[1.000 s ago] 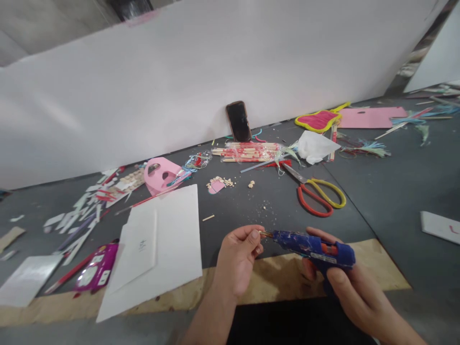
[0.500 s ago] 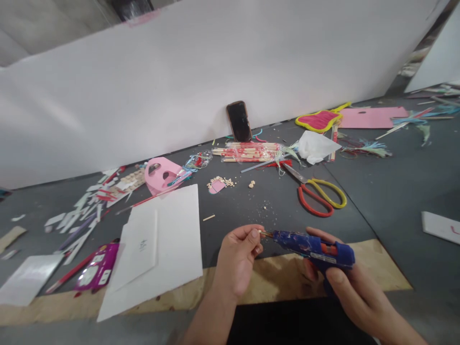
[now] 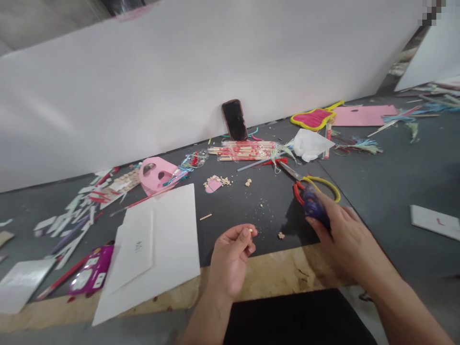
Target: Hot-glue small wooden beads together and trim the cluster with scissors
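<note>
In my left hand (image 3: 232, 258), thumb and forefinger pinch a tiny pale piece (image 3: 250, 230), too small to name. My right hand (image 3: 339, 227) grips a blue glue gun (image 3: 315, 207), blurred by motion, over the handles of the scissors (image 3: 322, 181), which have one red and one yellow loop. A small cluster of pale bits (image 3: 281, 235) lies on the dark table between my hands. Beyond them is a pink cut-out (image 3: 213, 186) edged with pale bits, and another small cluster (image 3: 248, 182) sits to its right.
White sheets (image 3: 172, 239) and a purple packet (image 3: 91, 270) lie to the left, near paper strips and a pink mask-like shape (image 3: 158, 175). A phone (image 3: 235, 120) leans on the white board behind wrapped sticks (image 3: 247, 151). A white block (image 3: 434, 223) lies far right.
My right hand has carried the glue gun away from my left fingertips, right and forward to the scissors. The small cluster between my hands now shows. My left hand still pinches.
</note>
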The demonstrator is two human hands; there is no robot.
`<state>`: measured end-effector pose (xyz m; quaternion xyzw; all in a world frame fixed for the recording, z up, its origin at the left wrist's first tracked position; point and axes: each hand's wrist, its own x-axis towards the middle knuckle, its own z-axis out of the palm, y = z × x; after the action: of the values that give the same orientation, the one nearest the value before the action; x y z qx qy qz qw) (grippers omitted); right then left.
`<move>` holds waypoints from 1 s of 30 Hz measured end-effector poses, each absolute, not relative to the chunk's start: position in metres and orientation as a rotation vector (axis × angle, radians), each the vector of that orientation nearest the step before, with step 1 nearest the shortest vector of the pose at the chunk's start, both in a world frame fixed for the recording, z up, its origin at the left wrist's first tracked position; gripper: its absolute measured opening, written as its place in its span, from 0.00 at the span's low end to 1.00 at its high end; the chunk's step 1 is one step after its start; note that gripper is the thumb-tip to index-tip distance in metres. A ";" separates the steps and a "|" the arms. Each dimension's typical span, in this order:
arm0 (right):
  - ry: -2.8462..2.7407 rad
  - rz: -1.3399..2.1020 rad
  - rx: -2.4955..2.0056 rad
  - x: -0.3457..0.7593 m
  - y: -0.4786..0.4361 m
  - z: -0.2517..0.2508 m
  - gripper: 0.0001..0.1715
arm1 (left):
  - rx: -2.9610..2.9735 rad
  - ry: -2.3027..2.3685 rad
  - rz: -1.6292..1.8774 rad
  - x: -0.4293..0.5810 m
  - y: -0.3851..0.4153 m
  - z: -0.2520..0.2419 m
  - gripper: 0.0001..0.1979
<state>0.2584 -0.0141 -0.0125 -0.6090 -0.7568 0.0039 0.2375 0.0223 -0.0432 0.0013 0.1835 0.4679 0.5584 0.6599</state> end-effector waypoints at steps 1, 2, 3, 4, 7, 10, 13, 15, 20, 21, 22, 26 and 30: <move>-2.126 -0.065 -1.679 0.260 -0.010 -0.016 0.30 | 0.417 1.056 1.260 0.022 -0.045 0.001 0.10; -2.160 -0.118 -1.682 0.260 -0.007 -0.018 0.29 | 0.417 1.055 1.256 0.021 -0.046 0.001 0.09; -2.172 -0.163 -1.681 0.260 -0.006 -0.019 0.28 | 0.416 1.054 1.252 0.021 -0.047 0.001 0.09; -2.160 -0.207 -1.676 0.258 -0.007 -0.018 0.26 | 0.415 1.056 1.253 0.020 -0.048 0.000 0.09; -2.053 -0.311 -1.621 0.247 -0.018 -0.010 0.18 | 0.407 1.067 1.253 0.018 -0.049 -0.001 0.09; -2.099 -0.241 -1.503 0.232 -0.032 -0.004 0.11 | 0.407 1.081 1.247 0.018 -0.050 -0.002 0.09; -2.201 -0.124 -1.485 0.222 -0.041 -0.007 0.13 | 0.405 1.078 1.231 0.019 -0.052 -0.001 0.09; -2.225 -0.081 -1.497 0.217 -0.043 -0.012 0.13 | 0.400 1.073 1.223 0.021 -0.053 -0.001 0.09; -2.251 -0.059 -1.520 0.212 -0.044 -0.019 0.10 | 0.413 1.073 1.212 0.022 -0.057 -0.002 0.09; -2.258 -0.059 -1.519 0.211 -0.043 -0.019 0.10 | 0.418 1.070 1.209 0.022 -0.058 -0.002 0.09; -2.263 -0.058 -1.515 0.210 -0.042 -0.020 0.09 | 0.423 1.068 1.207 0.022 -0.058 -0.003 0.09; -2.263 0.004 -1.421 0.208 -0.040 -0.020 0.08 | 0.431 1.072 1.201 0.022 -0.057 -0.002 0.09; -2.154 0.130 -1.241 0.203 -0.040 -0.014 0.06 | 0.424 1.105 1.198 0.023 -0.057 -0.001 0.12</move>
<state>0.2030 -0.0399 -0.0137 -0.4721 -0.8197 0.0494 0.3205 0.0234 -0.0568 -0.0006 0.1879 0.4894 0.5306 0.6660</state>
